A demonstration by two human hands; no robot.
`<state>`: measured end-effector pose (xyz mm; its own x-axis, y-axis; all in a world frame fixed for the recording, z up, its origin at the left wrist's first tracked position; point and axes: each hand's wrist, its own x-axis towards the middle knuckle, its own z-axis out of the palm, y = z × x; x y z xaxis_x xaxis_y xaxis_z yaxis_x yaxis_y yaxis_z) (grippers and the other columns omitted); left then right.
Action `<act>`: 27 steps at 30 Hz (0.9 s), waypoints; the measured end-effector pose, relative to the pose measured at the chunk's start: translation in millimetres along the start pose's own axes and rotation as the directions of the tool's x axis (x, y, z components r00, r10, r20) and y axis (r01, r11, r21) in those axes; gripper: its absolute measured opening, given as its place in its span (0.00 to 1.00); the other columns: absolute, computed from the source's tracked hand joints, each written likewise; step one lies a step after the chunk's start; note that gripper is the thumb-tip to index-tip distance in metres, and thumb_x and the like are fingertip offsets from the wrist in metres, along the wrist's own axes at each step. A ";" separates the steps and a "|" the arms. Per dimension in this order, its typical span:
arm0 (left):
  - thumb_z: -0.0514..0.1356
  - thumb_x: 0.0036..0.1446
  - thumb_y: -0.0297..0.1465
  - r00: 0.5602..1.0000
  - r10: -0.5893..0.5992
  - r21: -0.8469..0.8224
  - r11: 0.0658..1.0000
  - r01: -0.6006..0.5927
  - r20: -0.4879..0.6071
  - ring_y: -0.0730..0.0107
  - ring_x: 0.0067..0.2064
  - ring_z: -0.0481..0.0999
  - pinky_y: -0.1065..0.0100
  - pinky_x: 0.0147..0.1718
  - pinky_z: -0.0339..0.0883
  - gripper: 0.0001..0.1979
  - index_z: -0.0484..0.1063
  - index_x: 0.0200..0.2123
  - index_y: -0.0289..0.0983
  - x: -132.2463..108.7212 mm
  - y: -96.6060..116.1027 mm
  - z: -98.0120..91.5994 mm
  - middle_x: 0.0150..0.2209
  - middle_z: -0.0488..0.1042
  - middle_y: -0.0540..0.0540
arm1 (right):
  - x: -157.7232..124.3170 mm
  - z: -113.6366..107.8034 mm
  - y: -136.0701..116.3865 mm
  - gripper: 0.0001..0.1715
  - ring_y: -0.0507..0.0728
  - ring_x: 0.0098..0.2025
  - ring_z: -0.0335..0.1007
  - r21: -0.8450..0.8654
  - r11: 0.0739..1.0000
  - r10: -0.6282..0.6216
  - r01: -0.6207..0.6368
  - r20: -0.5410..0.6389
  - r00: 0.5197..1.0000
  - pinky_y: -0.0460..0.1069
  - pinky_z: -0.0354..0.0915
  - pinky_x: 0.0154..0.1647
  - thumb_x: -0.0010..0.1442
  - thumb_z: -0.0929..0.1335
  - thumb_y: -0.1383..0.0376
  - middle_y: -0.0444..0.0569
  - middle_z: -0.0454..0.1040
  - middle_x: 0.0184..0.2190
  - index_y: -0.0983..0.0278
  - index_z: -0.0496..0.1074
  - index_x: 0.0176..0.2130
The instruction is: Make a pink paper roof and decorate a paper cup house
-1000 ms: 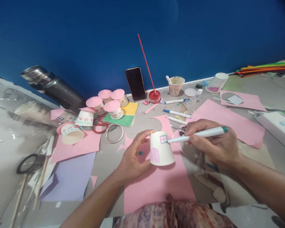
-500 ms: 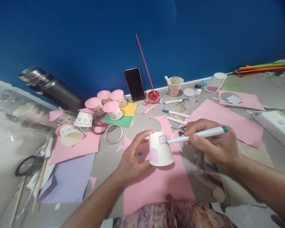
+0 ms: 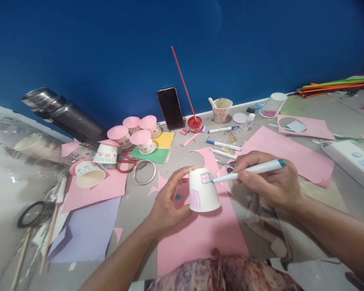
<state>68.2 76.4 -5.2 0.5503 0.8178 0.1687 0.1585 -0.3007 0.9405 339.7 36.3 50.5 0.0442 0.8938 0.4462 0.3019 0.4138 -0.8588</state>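
Observation:
An upturned white paper cup (image 3: 202,190) stands on a pink paper sheet (image 3: 200,236) in the middle. A pink door shape and a small window are drawn on its side. My left hand (image 3: 168,202) grips the cup from the left, thumb and fingers wrapped round it. My right hand (image 3: 268,182) pinches a white marker with a teal end (image 3: 251,169). The marker's tip touches the small window on the cup's right side.
Several finished cups with pink round tops (image 3: 133,133) stand at the back left by yellow-green paper. A phone (image 3: 170,108), red paint pot (image 3: 195,123), loose markers (image 3: 223,144), tape ring (image 3: 144,171), steel flask (image 3: 65,115), lilac paper (image 3: 85,230) and a power strip (image 3: 352,159) lie about.
The whole view has drifted slightly left and down. The marker tip stays at the window drawing on the cup, and both hands keep their hold.

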 end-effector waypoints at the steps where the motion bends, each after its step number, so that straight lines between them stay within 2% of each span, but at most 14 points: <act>1: 0.70 0.56 0.25 1.000 0.001 0.000 1.000 -0.001 -0.001 0.47 0.71 0.66 0.50 0.68 0.63 0.40 0.64 0.69 0.49 0.2 0.1 0.1 0.70 0.66 0.40 | -0.3 -0.2 0.2 0.08 0.52 0.26 0.77 0.003 1.000 0.002 -0.002 0.000 1.000 0.44 0.70 0.28 0.60 0.72 0.72 0.44 0.81 0.25 0.60 0.79 0.31; 7: 0.71 0.56 0.25 1.000 -0.007 -0.090 0.996 0.007 -0.003 0.49 0.71 0.66 0.50 0.70 0.61 0.39 0.65 0.68 0.51 1.1 -1.3 0.5 0.70 0.66 0.42 | -3.5 -2.5 3.7 0.08 0.52 0.26 0.77 0.011 0.999 0.040 -0.040 -0.037 0.999 0.44 0.70 0.29 0.62 0.72 0.70 0.44 0.81 0.25 0.60 0.79 0.32; 11: 0.73 0.55 0.27 0.999 -0.040 -0.240 0.970 0.034 -0.018 0.49 0.73 0.64 0.52 0.69 0.62 0.39 0.66 0.68 0.51 1.4 -5.1 0.3 0.71 0.65 0.43 | -1.4 -2.4 8.3 0.08 0.52 0.22 0.73 0.114 0.983 0.153 -0.143 -0.086 0.984 0.44 0.66 0.23 0.64 0.73 0.64 0.45 0.79 0.22 0.61 0.79 0.32; 14: 0.74 0.53 0.29 0.997 -0.069 -0.318 0.946 0.056 -0.031 0.49 0.72 0.65 0.53 0.68 0.63 0.40 0.66 0.67 0.49 2.4 -7.2 0.0 0.70 0.67 0.42 | 1.3 -2.0 12.9 0.10 0.50 0.20 0.69 0.215 0.948 0.254 -0.233 -0.077 0.964 0.43 0.61 0.18 0.64 0.74 0.60 0.45 0.78 0.20 0.61 0.78 0.32; 18: 0.76 0.51 0.30 0.994 -0.089 -0.371 0.927 0.062 -0.058 0.49 0.71 0.66 0.52 0.67 0.63 0.39 0.67 0.65 0.47 4.7 -6.5 -1.0 0.67 0.70 0.40 | 3.3 -2.1 19.5 0.11 0.49 0.19 0.65 0.290 0.912 0.323 -0.292 -0.065 0.944 0.42 0.59 0.17 0.63 0.75 0.58 0.44 0.76 0.19 0.62 0.78 0.32; 23: 0.73 0.49 0.25 0.996 -0.069 -0.343 0.938 0.044 -0.061 0.49 0.71 0.66 0.51 0.68 0.63 0.40 0.67 0.65 0.48 5.8 -1.8 -1.0 0.66 0.70 0.41 | 4.9 -1.6 24.6 0.11 0.49 0.19 0.65 0.299 0.885 0.393 -0.356 -0.073 0.917 0.41 0.57 0.15 0.63 0.75 0.59 0.44 0.75 0.19 0.63 0.78 0.32; 27: 0.70 0.50 0.23 0.993 -0.027 -0.134 0.991 0.011 -0.113 0.49 0.68 0.67 0.50 0.67 0.63 0.39 0.66 0.65 0.47 4.9 -1.5 0.2 0.64 0.69 0.41 | 6.0 -1.4 26.5 0.11 0.49 0.19 0.65 0.311 0.864 0.435 -0.396 -0.067 0.898 0.41 0.56 0.14 0.62 0.75 0.59 0.43 0.74 0.19 0.62 0.78 0.32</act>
<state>70.8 80.7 -5.9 0.4501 0.8756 0.1757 0.0536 -0.2228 0.9734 349.4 52.4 30.8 0.2348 0.9711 0.0436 -0.0529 0.0575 -0.9969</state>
